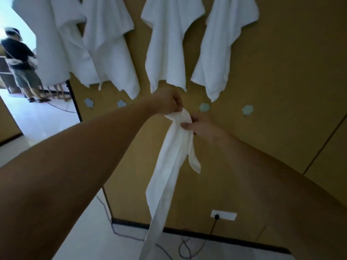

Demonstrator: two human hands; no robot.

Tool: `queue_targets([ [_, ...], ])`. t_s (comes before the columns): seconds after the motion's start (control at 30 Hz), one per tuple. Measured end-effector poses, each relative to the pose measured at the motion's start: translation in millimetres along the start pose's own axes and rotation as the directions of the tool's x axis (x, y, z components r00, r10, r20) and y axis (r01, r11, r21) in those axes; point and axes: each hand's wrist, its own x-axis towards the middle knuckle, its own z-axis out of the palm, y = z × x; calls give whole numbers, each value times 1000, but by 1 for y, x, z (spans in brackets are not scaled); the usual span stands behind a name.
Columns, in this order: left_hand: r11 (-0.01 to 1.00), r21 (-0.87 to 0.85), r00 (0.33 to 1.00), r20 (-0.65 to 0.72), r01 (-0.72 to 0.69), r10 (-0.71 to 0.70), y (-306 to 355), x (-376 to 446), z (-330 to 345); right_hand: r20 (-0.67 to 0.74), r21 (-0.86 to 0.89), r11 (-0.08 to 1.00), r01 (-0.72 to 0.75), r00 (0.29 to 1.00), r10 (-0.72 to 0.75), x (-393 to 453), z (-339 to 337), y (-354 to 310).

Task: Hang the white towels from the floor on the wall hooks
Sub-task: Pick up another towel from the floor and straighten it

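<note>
Both hands hold one white towel (170, 166) up in front of the yellow wall (281, 91). The left hand (169, 102) pinches the top of the towel with curled fingers. The right hand (199, 126) pinches the same bunched top just beside it, thumb on the cloth. So each hand's grip is closed on the towel. The rest of the towel hangs down long and thin toward the floor (84, 231), and its low end leaves the picture at the bottom edge, so I cannot tell if it touches the floor.

Four towels (165, 44) already hang in a row high on the wall. Under them is a row of small pale blue hooks (204, 106) shaped like flowers. The two hands are between two of these hooks, near the wall.

I think the step now is to put this towel on one of the free blue hooks. To do it well, keep the bunched top tight in both hands. Open a little loop or fold of cloth between the two hands. Lift it just over the hook, then pull down softly so the hook catches it. Let go with one hand first and see if it stays. If the hook only catches a thin edge, the towel may slip off.

A black wire (214, 226) goes down from a plug low on the wall, and a person (20, 62) stands far off near the left edge.
</note>
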Motion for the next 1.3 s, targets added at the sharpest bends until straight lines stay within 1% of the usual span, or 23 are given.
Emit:
queue_targets([
  [0.07,998,-60,994,-101,26,-32,15,-7,-24,-70,28,999,18,997,-16,-4,-19,-25],
  [0.2,992,-97,985,-147,75,-89,39,-15,-48,-153,6,997,82,985,-80,-16,-53,-59],
  [0.27,985,-149,968,-220,88,-120,46,-14,-51,-176,-15,994,110,978,-111,-24,-66,-69],
  [0.33,943,-319,927,-316,95,-200,52,-14,-44,-219,-6,987,163,962,-160,-29,-78,-78],
  [0.37,885,-454,913,-310,102,-265,57,-15,-38,-254,21,982,187,951,-176,-30,-84,-82],
  [0.4,797,-592,919,-235,123,-317,61,-18,-30,-286,61,978,202,942,-176,-32,-89,-86],
  [0.43,696,-700,941,-106,159,-321,65,-22,-22,-309,97,973,208,936,-170,-33,-93,-90],
  [0.5,580,-775,968,186,252,-171,69,-28,-2,-319,130,966,224,932,-173,-36,-100,-95],
  [0.57,609,-731,915,402,308,19,77,-34,22,-323,142,960,241,928,-185,-39,-105,-96],
  [0.6,661,-678,888,458,322,37,82,-36,35,-326,154,958,242,928,-182,-41,-108,-95],
  [0.67,720,-604,884,466,341,-28,89,-37,61,-341,173,957,233,926,-163,-43,-116,-90],
  [0.7,706,-614,891,451,353,-52,91,-36,72,-353,172,960,221,924,-149,-44,-122,-88],
  [0.77,613,-690,886,462,385,-36,94,-33,85,-383,190,962,194,917,-109,-44,-137,-78],
  [0.87,373,-837,880,465,401,98,101,-27,87,-441,265,960,92,897,36,-42,-158,-55],
  [0.9,287,-875,895,433,389,107,105,-25,86,-409,332,943,36,906,109,-42,-161,-44],
  [1.0,47,-934,934,356,355,9,118,-15,81,-251,510,846,-154,914,318,-63,-159,8],
  [1.07,-57,-949,949,311,309,-41,125,-9,81,-183,557,790,-255,890,417,-81,-152,61],
  [1.1,-86,-954,954,292,286,-66,128,-6,81,-87,576,758,-306,899,430,-86,-139,82],
  [1.17,-128,-954,952,285,270,-116,131,-1,83,192,564,730,-386,921,338,-99,-115,105],
  [1.2,-138,-952,949,289,272,-125,132,-1,84,278,603,735,-310,945,171,-97,-105,114],
  [1.23,-143,-950,947,295,277,-127,132,-1,85,288,650,730,-210,958,19,-94,-107,122],
  [1.27,-146,-948,944,301,281,-136,132,-1,85,321,716,663,-217,946,-37,-96,-99,127],
  [1.3,-155,-946,943,306,286,-132,131,0,86,355,728,643,-238,933,-57,-103,-90,129],
])
